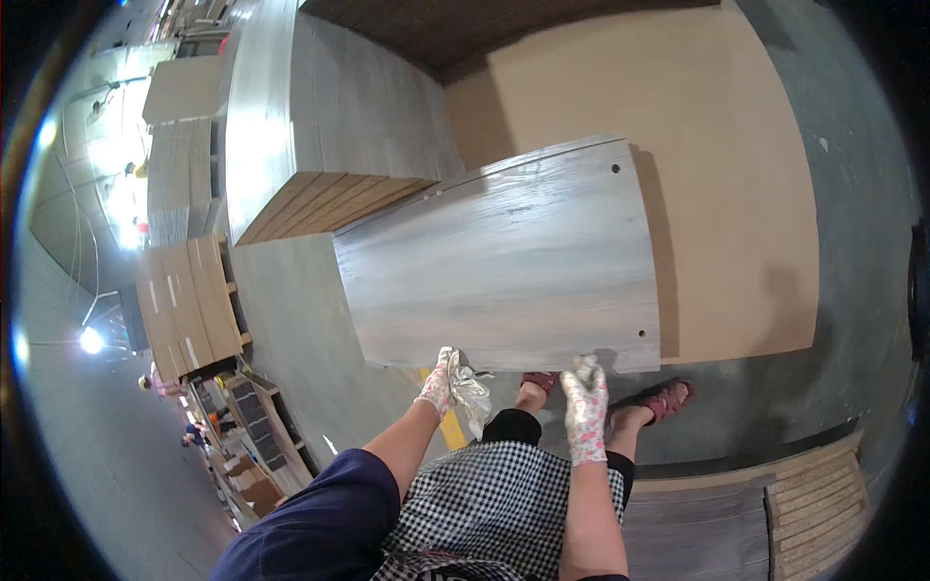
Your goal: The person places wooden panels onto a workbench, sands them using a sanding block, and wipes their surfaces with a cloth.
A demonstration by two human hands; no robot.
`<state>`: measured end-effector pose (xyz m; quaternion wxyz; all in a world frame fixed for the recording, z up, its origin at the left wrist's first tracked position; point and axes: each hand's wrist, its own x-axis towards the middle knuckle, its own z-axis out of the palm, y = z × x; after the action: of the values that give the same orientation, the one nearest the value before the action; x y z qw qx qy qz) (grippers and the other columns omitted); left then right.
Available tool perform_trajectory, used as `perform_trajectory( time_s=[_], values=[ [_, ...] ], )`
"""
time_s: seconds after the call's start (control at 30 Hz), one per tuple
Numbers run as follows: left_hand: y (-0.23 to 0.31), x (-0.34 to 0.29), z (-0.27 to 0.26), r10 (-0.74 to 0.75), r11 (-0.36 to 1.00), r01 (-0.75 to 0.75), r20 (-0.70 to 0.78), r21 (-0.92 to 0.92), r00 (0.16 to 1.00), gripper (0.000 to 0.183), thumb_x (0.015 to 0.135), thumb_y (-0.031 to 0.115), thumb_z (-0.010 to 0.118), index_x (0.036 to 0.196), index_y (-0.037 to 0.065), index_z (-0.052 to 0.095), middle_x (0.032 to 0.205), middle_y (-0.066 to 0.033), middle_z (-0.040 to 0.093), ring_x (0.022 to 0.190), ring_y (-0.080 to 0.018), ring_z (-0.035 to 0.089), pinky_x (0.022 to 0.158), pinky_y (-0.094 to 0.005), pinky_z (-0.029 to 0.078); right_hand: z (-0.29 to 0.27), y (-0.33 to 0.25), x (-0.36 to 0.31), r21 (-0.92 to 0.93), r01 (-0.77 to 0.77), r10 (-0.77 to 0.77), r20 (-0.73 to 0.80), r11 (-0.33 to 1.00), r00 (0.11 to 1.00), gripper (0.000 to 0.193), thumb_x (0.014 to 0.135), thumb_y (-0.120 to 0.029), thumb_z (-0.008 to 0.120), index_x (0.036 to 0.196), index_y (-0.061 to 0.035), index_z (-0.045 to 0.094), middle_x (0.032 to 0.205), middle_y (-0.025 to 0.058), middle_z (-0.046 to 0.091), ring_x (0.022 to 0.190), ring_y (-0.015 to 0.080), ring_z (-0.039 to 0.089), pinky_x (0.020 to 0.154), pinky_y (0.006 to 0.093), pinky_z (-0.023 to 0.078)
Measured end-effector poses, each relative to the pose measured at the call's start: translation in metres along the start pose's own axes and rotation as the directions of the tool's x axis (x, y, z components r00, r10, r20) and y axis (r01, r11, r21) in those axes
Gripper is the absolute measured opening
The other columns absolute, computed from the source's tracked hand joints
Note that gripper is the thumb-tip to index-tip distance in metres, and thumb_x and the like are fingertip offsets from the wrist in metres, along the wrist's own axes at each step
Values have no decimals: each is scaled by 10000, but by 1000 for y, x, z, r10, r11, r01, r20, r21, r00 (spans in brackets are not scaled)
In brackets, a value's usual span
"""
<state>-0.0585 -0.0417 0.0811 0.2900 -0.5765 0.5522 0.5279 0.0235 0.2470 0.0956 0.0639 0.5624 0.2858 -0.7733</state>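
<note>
The floral-gloved left hand (pixel 439 384) pinches crumpled silvery cloth (pixel 473 399), likely bunched for control, at the seven o'clock edge of a grey rectangular wood-grain panel (pixel 504 257); the floral-gloved right hand (pixel 585 407) curls at five, contents unclear.

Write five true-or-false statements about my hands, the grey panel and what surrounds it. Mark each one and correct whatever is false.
1. The left hand holds crumpled pale material. True.
2. The right hand is bare. False: it wears a pale patterned glove, as the left one does.
3. The grey panel has two dark round holes near its left end. False: they are near its right end.
4. Brown sheet material shows beyond the panel's right end. True.
5. The apron is plain red. False: it has a black-and-white check.
</note>
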Motion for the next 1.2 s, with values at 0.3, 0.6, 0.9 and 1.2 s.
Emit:
perform_trajectory(
  time_s=[0.3, 0.6, 0.9, 1.2],
  values=[
    [-20, 35, -25, -18, 995, 26, -83, 99, 996, 574, 958, 662, 581, 1124, 125, 698, 912, -42, 703, 753, -202, 685, 638, -393, 576, 49, 34, 2, -128, -109, 121, 93, 986, 988, 561, 902, -14, 732, 1408, 37, 497, 1260, 88, 646, 1108, 164, 626, 975, 300, 488],
    [-19, 16, -13, 15, 988, 12, -180, 152, 984, 689, 959, 639, 596, 1285, 33, 629, 1149, -98, 692, 983, -233, 690, 817, -401, 580, 48, 41, 10, -136, -135, 153, 135, 981, 979, 293, 911, -46, 737, 1189, -13, 648, 1032, 28, 681, 907, 117, 644, 827, 260, 525],
    [-21, 7, 4, 132, 991, -123, -217, 56, 967, 589, 993, 569, 599, 1154, 6, 657, 1046, -64, 668, 863, -178, 646, 744, -359, 569, 47, 38, 11, -119, -218, 231, 105, 969, 967, 285, 907, -12, 730, 1185, 6, 669, 1032, 48, 692, 886, 128, 673, 801, 252, 561],
    [-19, -7, 10, 139, 989, -130, -158, 68, 978, 505, 1026, 503, 578, 1169, 27, 668, 1033, -50, 690, 870, -166, 658, 748, -347, 568, 37, 46, 15, -169, -190, 208, 95, 967, 973, 290, 918, -9, 714, 1199, 19, 652, 1068, 58, 691, 912, 134, 671, 836, 264, 569]
  ],
)
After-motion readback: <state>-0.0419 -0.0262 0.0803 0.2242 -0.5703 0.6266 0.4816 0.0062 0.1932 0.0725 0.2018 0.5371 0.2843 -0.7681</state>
